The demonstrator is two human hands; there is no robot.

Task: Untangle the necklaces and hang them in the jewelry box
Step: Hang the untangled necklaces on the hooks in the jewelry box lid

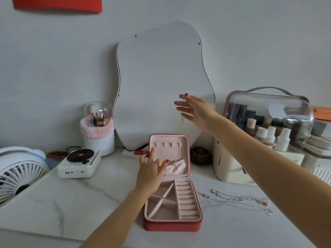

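A red jewelry box (172,224) with a pale pink lining stands open on the marble table, its lid (186,154) upright and showing a row of hooks. My right hand (195,110) is raised above the lid and pinches the top of a thin necklace (182,111), which hangs straight down towards the lid. My left hand (152,169) rests on the lid's left edge, fingers at the elastic pocket in the lid. More silver necklaces (240,201), one with a pinkish pendant, lie on the table right of the box.
A wavy mirror (161,83) leans on the wall behind the box. A white record-player gadget (78,165) and a fan (19,174) stand left. A brush holder (98,126) is behind them. Cosmetic organisers with bottles (265,136) crowd the right. A small dark basket (200,154) sits beside the lid.
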